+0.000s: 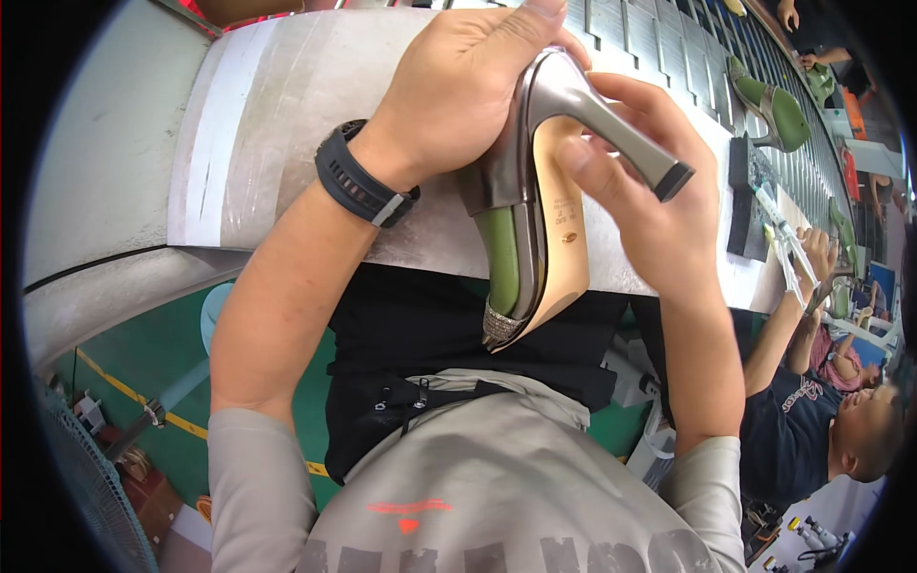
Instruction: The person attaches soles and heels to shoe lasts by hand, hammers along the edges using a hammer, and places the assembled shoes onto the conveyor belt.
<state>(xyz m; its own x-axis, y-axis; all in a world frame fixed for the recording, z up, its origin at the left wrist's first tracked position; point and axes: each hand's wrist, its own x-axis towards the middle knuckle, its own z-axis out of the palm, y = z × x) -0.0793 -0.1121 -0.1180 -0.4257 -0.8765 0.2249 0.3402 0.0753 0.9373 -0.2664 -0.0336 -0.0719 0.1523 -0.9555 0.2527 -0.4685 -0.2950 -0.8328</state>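
Note:
A metallic grey-brown high-heeled shoe [564,229] is held up over the near edge of the bench, sole toward the right and toe pointing down toward me. It has a slim heel with a black tip, a tan sole, a glittery band at the toe and a green form inside. My left hand [463,91] is closed around the back of the shoe, its thumb near the top of the heel. My right hand [669,172] grips it from the other side, thumb against the sole by the heel and fingers behind the heel.
A pale worktop [287,124] lies under my hands, with a roller conveyor [659,48] beyond. Another shoe with a green form [778,113] stands on the conveyor. To the right are a black block [750,201], a co-worker [798,439] and their hand with white-tipped tools. A fan [91,477] stands lower left.

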